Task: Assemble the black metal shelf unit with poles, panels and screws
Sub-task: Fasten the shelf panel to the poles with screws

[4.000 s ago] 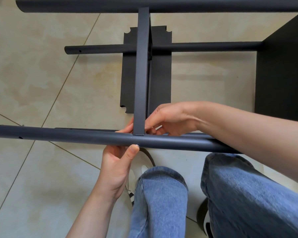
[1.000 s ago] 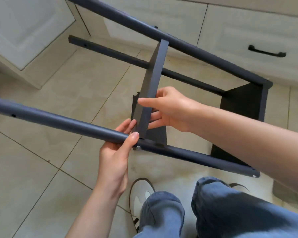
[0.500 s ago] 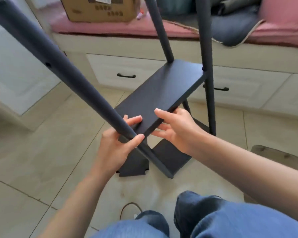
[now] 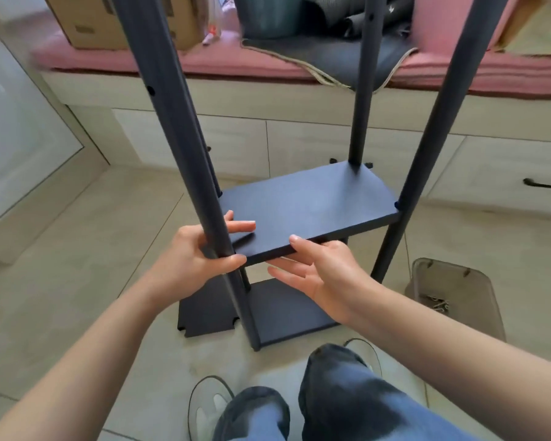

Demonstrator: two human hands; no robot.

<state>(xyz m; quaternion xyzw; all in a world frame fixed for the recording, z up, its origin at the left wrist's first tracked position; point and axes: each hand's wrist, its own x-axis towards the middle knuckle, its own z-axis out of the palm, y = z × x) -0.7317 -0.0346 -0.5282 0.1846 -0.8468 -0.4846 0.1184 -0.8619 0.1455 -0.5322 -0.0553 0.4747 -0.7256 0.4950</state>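
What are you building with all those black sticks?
A person is putting together a black metal shelf unit, which stands upright on the floor. The left hand grips the near pole where the middle panel meets it. The right hand touches that panel's front edge with straight fingers. A clear tub with screws sits alongside.

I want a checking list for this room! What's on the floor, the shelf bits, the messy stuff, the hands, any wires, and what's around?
Surface: beige tiled floor.
Job's things: shelf unit standing upright; middle panel fixed between four poles, near-left pole; bottom panel on the floor; loose panel lying flat beside it.
Clutter: clear tray holding small metal parts.
Grippers: left hand grips the near-left pole; right hand, fingers straight, touches the middle panel's front edge.
Cables: nothing seen.
Surroundings: drawers, pink cushion, cardboard box.
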